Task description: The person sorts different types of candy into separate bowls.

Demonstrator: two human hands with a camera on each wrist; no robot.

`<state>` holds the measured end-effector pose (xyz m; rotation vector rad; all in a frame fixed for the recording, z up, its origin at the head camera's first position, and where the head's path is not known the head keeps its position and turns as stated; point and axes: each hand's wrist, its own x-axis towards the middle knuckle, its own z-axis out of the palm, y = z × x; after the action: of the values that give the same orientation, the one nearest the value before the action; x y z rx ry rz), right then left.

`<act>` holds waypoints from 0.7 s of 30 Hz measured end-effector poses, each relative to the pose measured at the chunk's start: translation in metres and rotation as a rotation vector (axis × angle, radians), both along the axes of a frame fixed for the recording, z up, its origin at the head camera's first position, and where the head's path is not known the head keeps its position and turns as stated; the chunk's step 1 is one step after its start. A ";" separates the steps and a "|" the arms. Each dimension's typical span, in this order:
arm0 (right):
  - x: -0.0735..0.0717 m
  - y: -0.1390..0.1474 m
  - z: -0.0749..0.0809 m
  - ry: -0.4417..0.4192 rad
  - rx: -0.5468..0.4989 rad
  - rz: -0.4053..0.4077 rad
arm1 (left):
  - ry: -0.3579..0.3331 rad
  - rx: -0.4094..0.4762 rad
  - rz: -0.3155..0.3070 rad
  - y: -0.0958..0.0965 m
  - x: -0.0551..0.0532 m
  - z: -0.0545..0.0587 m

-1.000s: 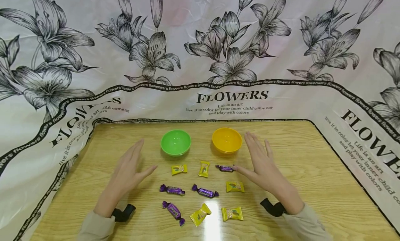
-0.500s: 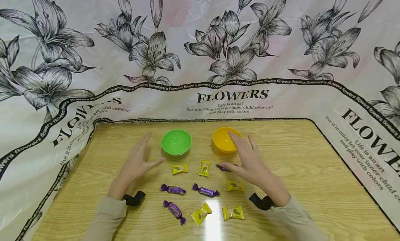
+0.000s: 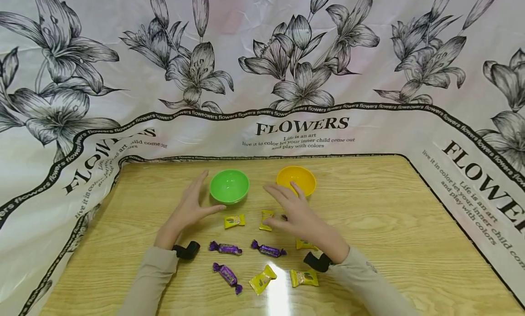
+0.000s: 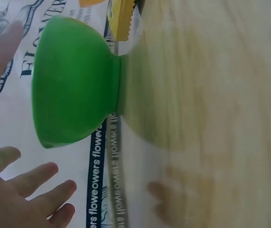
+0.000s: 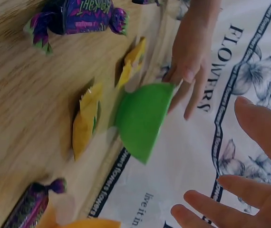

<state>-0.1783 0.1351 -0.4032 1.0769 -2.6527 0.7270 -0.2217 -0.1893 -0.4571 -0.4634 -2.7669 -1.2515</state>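
Note:
My left hand [image 3: 189, 211] hovers just left of the green bowl [image 3: 229, 187], fingers spread and thumb reaching across the bowl's near side. In the left wrist view its fingers stay apart from the bowl's wall. My right hand [image 3: 301, 216] is in the air between the green bowl and the orange bowl [image 3: 299, 175], thumb and fingers spread around nothing. It partly covers the orange bowl, a yellow-wrapped candy [image 3: 265, 216], a purple-wrapped candy and another yellow one. In the right wrist view, the right hand [image 5: 249, 194] faces the green bowl from the opposite side to the left hand.
Nearer on the wooden table [image 3: 410, 243] lie purple twist-wrapped candies [image 3: 268, 249] and yellow candies [image 3: 262, 279]. One yellow candy [image 3: 234, 221] sits right in front of the green bowl. Behind the table hangs a flower-printed cloth [image 3: 303, 134]. Black straps [image 3: 187, 250] are on both wrists.
Both hands have moved inward: the left one rightward to the green bowl's side, the right one leftward from beside the orange bowl, across its front. The bowls and candies stay in place.

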 end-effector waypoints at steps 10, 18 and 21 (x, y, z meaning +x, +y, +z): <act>-0.011 -0.035 -0.006 -0.121 0.111 0.095 | -0.074 0.147 -0.065 0.005 -0.013 -0.012; -0.020 -0.063 -0.013 -0.220 0.195 0.199 | -0.126 0.288 -0.092 0.005 -0.017 -0.023; -0.023 -0.070 -0.015 -0.251 0.198 0.204 | -0.137 0.308 -0.104 0.007 -0.016 -0.021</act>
<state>-0.2010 0.0648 -0.4186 1.4104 -2.9060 0.6869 -0.2374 -0.1825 -0.4782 -0.5178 -2.6127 -1.7585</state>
